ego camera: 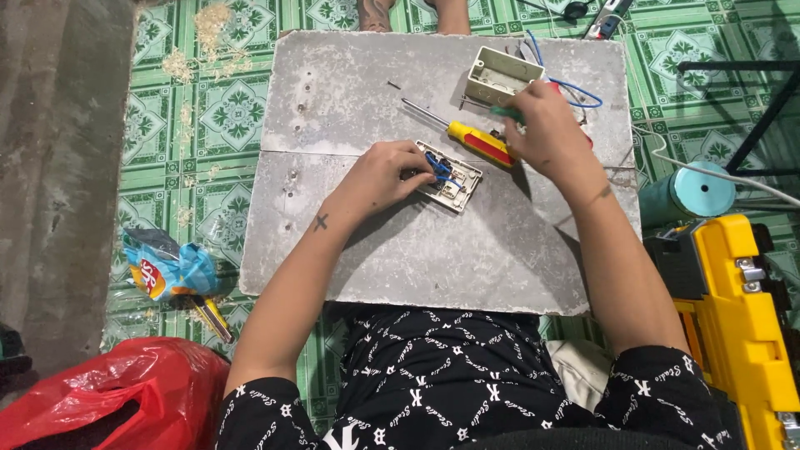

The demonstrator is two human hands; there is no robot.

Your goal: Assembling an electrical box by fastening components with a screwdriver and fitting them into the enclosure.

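White switch plate (451,185) lies under left hand (382,177) fingers, seemingly pinched.

Black short-sleeved shirt, white lettering
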